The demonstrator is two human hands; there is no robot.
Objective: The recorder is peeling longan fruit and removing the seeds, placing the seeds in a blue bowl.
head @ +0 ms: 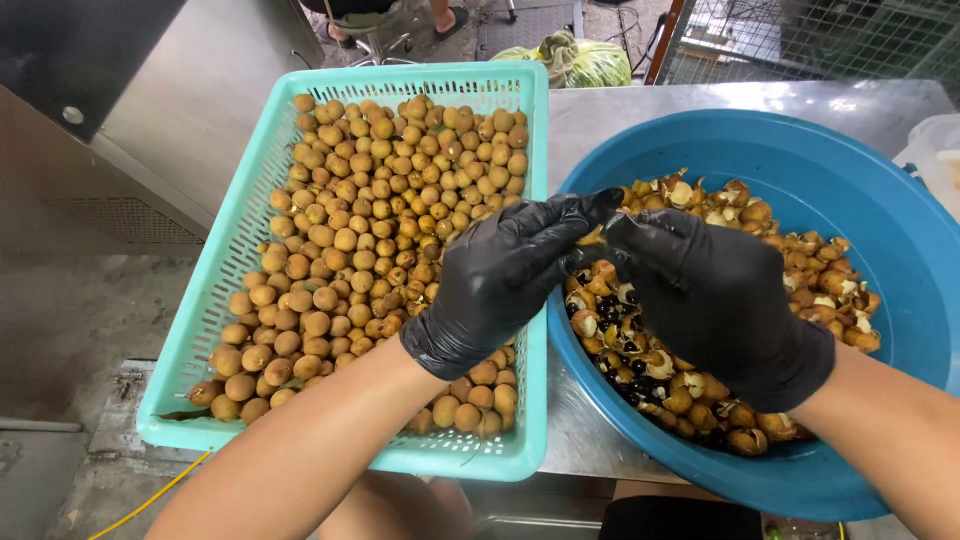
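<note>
Both my hands wear black gloves and meet over the left rim of a big blue basin (880, 200). My left hand (500, 275) and my right hand (720, 300) pinch one small brown fruit (592, 238) between their fingertips; most of it is hidden by the fingers. Under them the basin holds a heap of brown peels and black seeds (700, 385). To the left stands a turquoise slotted basket (230, 250) filled with whole round tan fruits (380, 200).
Basket and basin rest on a steel table (720, 105). A steel cabinet (180, 100) stands at the left. A green bag (580, 62) lies beyond the table, next to a wire cage (820, 40). A white container (935, 150) sits at the right edge.
</note>
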